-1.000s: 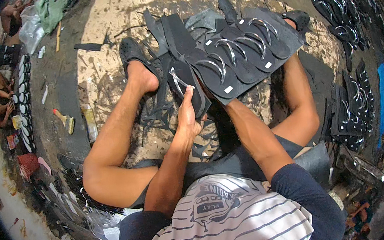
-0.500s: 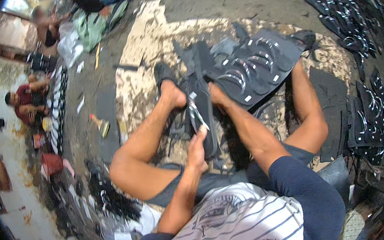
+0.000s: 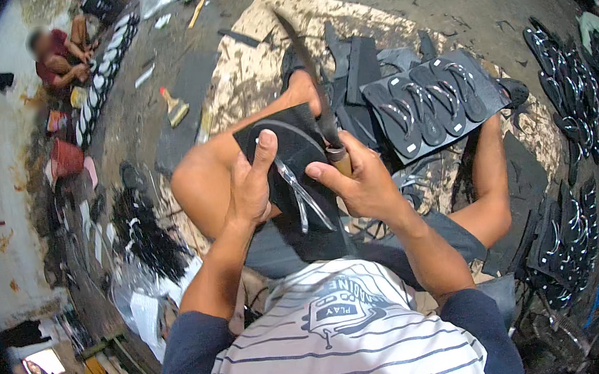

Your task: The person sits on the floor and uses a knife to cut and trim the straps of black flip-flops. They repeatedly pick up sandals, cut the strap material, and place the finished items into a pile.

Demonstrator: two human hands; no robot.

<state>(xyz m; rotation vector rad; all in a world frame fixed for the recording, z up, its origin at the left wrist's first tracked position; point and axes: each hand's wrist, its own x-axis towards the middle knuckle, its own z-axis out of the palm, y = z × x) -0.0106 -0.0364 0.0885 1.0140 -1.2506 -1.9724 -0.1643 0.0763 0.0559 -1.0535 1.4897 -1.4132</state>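
Observation:
My left hand (image 3: 251, 181) grips an untrimmed flip-flop (image 3: 275, 134), a black slab with squared edges and a shiny silver strap. Its thumb lies on top, and the fingers are hidden underneath. In my right hand (image 3: 365, 179) is a knife (image 3: 299, 54) with a long, dark, curved blade and a wooden handle, the blade pointing up and away. The blade passes close beside the slab's right edge; whether they touch I cannot tell. Right of my hands, several black flip-flops (image 3: 426, 102) with silver straps lie in a row on a dark board (image 3: 483, 77).
Stained pale sheeting (image 3: 251, 19) lies under black offcuts. A brush (image 3: 175, 109) rests on the floor at left. More flip-flops (image 3: 572, 111) are piled at far right. A person (image 3: 60, 59) sits by a row of straps (image 3: 105, 65) at upper left; a red bucket (image 3: 67, 156) stands nearby.
A rounded flip-flop was in my left hand; now it holds the square-edged slab. My right hand has come back from beyond the lap with the knife. The view has shifted.

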